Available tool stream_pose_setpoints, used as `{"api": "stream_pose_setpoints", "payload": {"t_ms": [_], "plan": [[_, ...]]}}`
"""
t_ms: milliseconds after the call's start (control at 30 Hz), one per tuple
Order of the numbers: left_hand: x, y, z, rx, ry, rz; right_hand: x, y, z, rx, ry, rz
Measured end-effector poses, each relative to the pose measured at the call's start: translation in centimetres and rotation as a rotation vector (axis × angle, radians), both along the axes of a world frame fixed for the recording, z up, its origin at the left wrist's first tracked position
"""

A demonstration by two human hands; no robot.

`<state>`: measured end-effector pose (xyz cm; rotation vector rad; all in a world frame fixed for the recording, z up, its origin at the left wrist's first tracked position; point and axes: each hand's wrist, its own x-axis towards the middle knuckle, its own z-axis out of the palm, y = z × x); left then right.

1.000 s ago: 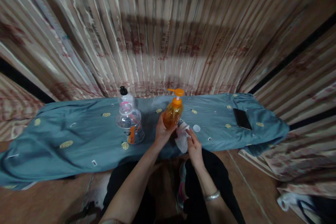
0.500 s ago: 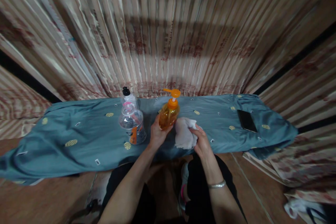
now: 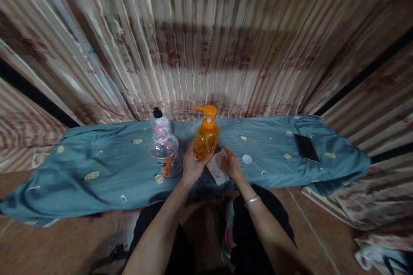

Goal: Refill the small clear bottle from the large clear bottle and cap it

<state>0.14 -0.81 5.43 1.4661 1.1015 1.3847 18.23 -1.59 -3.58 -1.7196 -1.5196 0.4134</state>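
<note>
My left hand (image 3: 192, 164) is wrapped round the lower part of a pump bottle (image 3: 205, 139) of amber liquid with an orange pump top. The bottle is upright, leaning slightly. Close to its right side, my right hand (image 3: 231, 164) grips a white cloth (image 3: 217, 171), which hangs down below the fingers. A round white disc, perhaps a lid (image 3: 247, 159), lies on the blue-green sheet just right of that hand. To the left stands a clear plastic jar (image 3: 165, 154) with an orange label, and behind it a clear bottle with a black cap (image 3: 157, 113).
A blue-green patterned sheet (image 3: 112, 159) covers the long, low surface before me. A dark phone-like slab (image 3: 306, 148) lies toward its right end. Striped curtains (image 3: 200, 43) hang behind and at both sides. My knees are close to the front edge.
My right hand and the cloth have moved left, closer to the pump bottle, and the cloth hangs lower. The white disc has come into view. The bottle has shifted slightly left.
</note>
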Motion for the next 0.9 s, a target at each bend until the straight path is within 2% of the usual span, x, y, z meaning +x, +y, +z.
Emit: {"api": "stream_pose_setpoints", "payload": {"t_ms": [167,267,333,400,500,567,700,800,900], "plan": [[0.4,-0.1,-0.1,-0.011,-0.007,-0.004,-0.1,1.2,0.9,0.014,-0.049,0.055],[0.8,-0.1,-0.3,-0.030,0.016,-0.019,1.0,0.0,2.8,0.002,-0.060,0.103],[1.3,0.1,-0.6,-0.039,0.023,-0.034,1.4,-1.3,4.4,-0.036,-0.005,0.211],[2.1,0.3,-0.9,-0.043,0.019,-0.049,1.2,-2.5,6.0,-0.063,0.092,0.294],[3.4,0.4,-1.6,-0.049,0.016,-0.070,-0.1,-3.5,7.5,-0.046,0.232,0.317],[4.1,0.5,-2.0,-0.051,0.023,-0.079,-1.1,-3.6,7.5,0.000,0.299,0.301],[4.7,0.5,-2.5,-0.038,0.062,-0.102,-2.3,-3.0,6.3,0.056,0.307,0.187],[4.8,0.6,-2.7,-0.006,0.100,-0.137,-2.3,-2.3,5.8,0.078,0.309,0.077],[4.9,0.7,-2.6,0.032,0.133,-0.186,-1.9,-1.9,5.9,0.091,0.330,0.035]]}}
